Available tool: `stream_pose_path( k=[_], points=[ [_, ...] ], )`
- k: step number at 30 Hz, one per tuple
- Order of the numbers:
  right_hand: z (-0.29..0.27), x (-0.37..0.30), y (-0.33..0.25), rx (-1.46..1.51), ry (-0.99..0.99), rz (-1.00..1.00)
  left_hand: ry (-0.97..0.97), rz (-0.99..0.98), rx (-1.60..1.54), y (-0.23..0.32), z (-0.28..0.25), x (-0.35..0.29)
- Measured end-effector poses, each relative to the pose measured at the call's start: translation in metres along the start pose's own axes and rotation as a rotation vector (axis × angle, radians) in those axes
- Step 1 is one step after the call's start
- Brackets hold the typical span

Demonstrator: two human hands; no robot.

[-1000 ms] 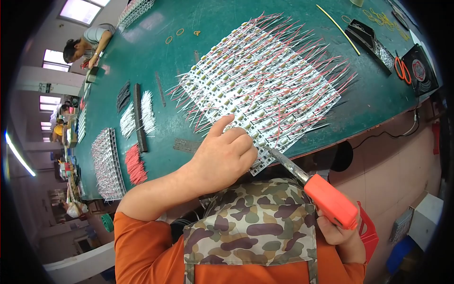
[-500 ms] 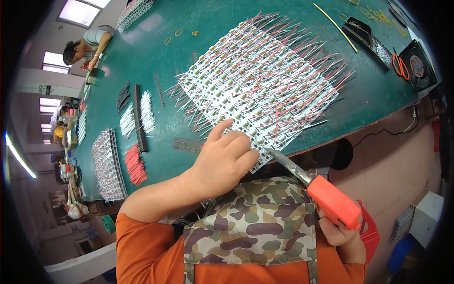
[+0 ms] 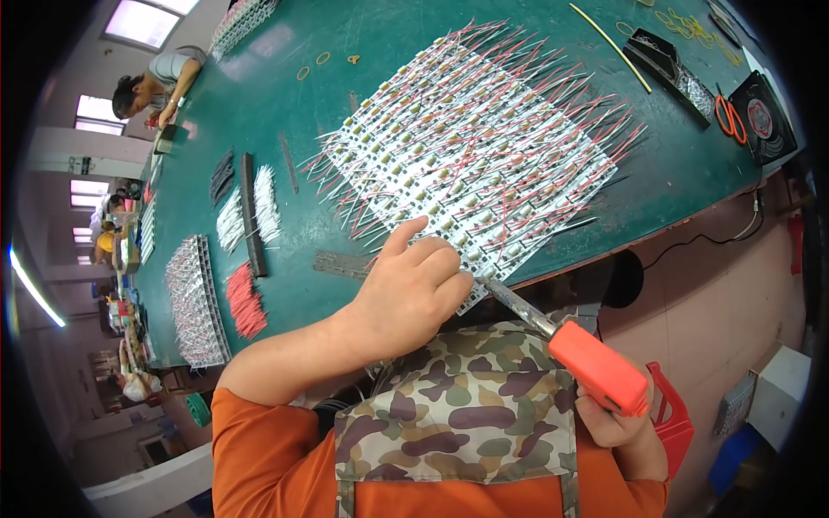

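A white circuit board panel (image 3: 413,181) covered in small parts lies on the green table, with many red and white wires fringing its edges. Over its near corner is my left hand (image 3: 413,285), thumb and fingers closed together and the index finger raised; whatever they pinch is hidden. My right hand (image 3: 609,423) grips a soldering iron (image 3: 600,367) by its thick red-orange handle. The iron's metal tip rests at the panel's near corner, just right of my left fingertips.
Left on the table lie red wires (image 3: 246,304), white wires (image 3: 267,207), a dark bar (image 3: 253,216) and another wired panel stack (image 3: 197,298). At right are orange-handled scissors (image 3: 730,119), a black tray (image 3: 669,76) and a black fan (image 3: 764,121). A co-worker (image 3: 164,82) leans over the far left edge.
The soldering iron and my right hand have shifted slightly left, bringing the tip closer to my left fingertips. My left hand has barely moved.
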State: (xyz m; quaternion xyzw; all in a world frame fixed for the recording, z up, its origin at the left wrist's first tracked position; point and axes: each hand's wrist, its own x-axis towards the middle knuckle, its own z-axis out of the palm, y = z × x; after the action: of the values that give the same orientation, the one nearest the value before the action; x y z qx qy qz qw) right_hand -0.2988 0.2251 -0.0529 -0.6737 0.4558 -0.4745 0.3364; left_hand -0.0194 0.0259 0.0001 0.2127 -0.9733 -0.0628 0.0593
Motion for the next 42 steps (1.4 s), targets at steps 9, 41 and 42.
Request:
stream_pose_path(
  k=[9, 41, 42],
  points=[
    [0.001, 0.003, -0.001, -0.009, 0.004, 0.004, 0.007, 0.010, -0.025, -0.002, 0.002, 0.003],
    [-0.008, 0.009, -0.007, -0.060, -0.008, -0.008, -0.052, 0.001, -0.035, -0.001, -0.002, 0.003],
    [-0.009, 0.010, -0.007, -0.031, -0.008, -0.003, -0.006, -0.013, -0.063, -0.001, -0.003, 0.002]
  ],
)
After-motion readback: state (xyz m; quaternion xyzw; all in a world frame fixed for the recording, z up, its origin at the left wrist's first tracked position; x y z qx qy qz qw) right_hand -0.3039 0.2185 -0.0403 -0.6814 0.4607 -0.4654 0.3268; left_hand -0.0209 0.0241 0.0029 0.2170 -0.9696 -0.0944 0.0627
